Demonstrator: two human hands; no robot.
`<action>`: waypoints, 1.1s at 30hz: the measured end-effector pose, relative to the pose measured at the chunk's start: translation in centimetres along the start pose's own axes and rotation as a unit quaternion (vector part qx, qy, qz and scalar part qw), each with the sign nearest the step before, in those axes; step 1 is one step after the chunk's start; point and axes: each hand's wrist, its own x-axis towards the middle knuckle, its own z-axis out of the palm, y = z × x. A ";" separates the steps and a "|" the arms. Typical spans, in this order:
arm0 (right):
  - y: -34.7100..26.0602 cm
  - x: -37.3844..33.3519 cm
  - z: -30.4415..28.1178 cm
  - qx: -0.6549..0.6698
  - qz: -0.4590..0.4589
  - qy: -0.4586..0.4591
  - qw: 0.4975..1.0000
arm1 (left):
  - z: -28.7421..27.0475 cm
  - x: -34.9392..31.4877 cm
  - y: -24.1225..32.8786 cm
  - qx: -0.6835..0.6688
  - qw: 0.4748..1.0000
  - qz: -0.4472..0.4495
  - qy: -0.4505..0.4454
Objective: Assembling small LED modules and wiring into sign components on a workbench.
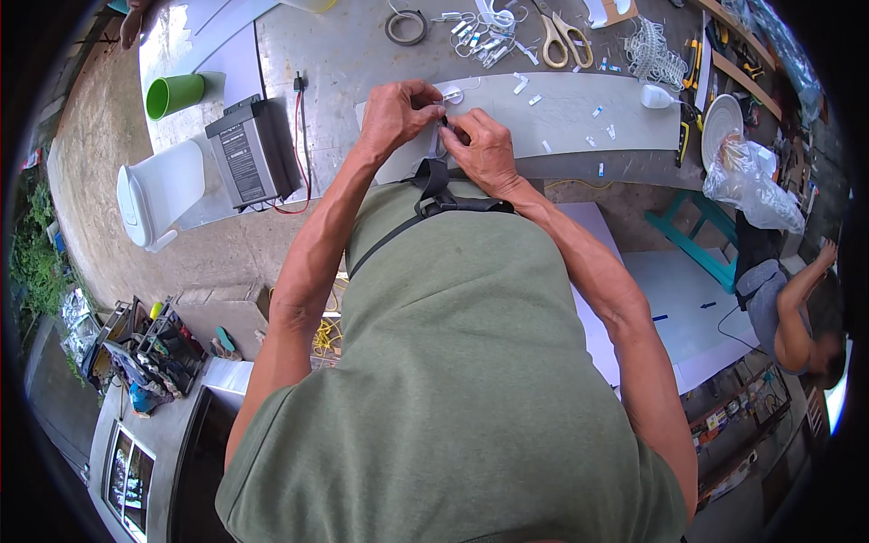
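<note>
Piece, small, dark, upper centre of frame, between your left hand and right hand; both seem pinched on it, detail tiny. Should handle light, flexible; hold near ends.

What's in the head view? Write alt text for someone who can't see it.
The left hand and right hand of a person in a green shirt work close together at a partly hidden dark item over a pale strip on a grey table. Nearby are scissors, a tape roll, a green cup and small white pieces.
</note>
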 end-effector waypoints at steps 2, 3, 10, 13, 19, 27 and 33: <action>0.2 0.0 0.1 -0.024 -0.030 0.006 0.999 | 0.0 0.1 0.0 0.005 1.000 -0.004 -0.003; 0.3 0.1 0.1 -0.036 -0.045 0.009 0.998 | 0.1 0.1 0.0 0.014 1.000 -0.006 -0.002; 0.5 0.5 0.0 -0.060 -0.074 -0.007 0.995 | -0.4 0.2 1.0 0.006 0.999 -0.041 -0.018; 0.6 0.5 0.0 -0.067 -0.079 -0.012 0.995 | -1.1 0.5 0.9 -0.056 0.995 -0.069 -0.055; 0.6 0.5 0.0 -0.058 -0.076 -0.014 0.995 | -1.5 0.6 0.8 -0.025 0.998 -0.021 -0.056; 0.4 0.4 -0.2 -0.051 -0.053 -0.027 0.997 | -0.8 0.6 1.3 0.014 0.999 -0.023 -0.039; 0.3 -0.2 -0.6 0.022 -0.041 0.005 0.999 | -0.9 0.7 1.3 0.025 0.998 -0.031 -0.051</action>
